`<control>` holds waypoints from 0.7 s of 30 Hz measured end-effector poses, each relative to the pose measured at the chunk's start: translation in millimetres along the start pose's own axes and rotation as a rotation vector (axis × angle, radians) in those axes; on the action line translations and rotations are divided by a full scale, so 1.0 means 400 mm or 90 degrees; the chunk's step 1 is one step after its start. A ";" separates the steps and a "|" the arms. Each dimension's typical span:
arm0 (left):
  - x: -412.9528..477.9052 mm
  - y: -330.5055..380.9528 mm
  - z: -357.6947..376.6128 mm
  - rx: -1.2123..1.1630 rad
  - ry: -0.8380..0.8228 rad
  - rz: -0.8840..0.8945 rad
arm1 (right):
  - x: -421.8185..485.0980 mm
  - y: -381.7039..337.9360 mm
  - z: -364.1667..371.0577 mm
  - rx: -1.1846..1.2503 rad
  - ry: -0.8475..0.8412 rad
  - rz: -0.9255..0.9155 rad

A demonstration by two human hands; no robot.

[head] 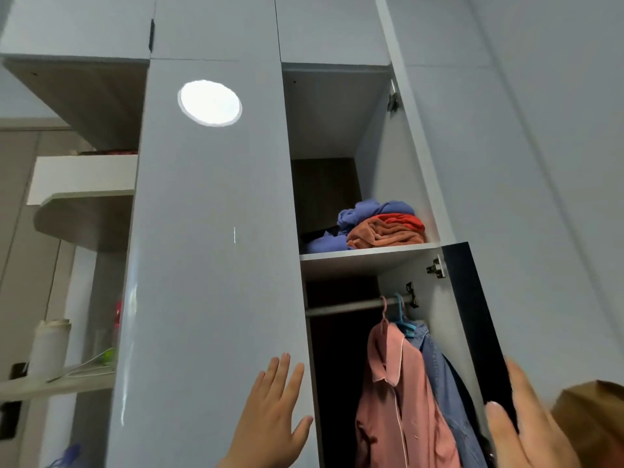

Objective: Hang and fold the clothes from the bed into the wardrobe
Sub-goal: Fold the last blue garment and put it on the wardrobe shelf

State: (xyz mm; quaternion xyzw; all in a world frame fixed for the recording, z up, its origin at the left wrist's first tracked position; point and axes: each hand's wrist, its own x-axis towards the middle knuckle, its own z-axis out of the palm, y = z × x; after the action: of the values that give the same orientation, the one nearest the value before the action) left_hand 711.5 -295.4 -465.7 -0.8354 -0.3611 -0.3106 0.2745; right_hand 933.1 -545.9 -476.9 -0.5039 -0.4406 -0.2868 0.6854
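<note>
I look up into a grey wardrobe. My left hand (270, 413) lies flat with fingers spread on the shut left door (209, 265). My right hand (526, 423) holds the edge of the open dark lower right door (472, 319). Inside, a pink shirt (398, 400) on a pink hanger and a blue denim garment (445, 383) on a blue hanger hang from the rail (344, 307). On the shelf (364, 256) above lies a pile of folded and bunched clothes (381, 226), blue, red and orange.
The upper right door (415, 146) stands open too. Left of the wardrobe are open side shelves (81, 197) with a white bottle (49, 346) and small items. A brown shape (594, 420) sits at the lower right corner. A round light reflection (209, 103) shows on the left door.
</note>
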 end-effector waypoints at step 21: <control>0.040 -0.155 0.092 -0.109 -0.014 0.069 | 0.023 0.020 0.495 0.048 -0.422 0.129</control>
State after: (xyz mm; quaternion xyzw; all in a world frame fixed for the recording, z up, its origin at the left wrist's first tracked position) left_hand 684.2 -226.7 -463.9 -0.8775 -0.2904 -0.3157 0.2145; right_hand 881.8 -356.0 -451.6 -0.5850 -0.5972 -0.0216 0.5484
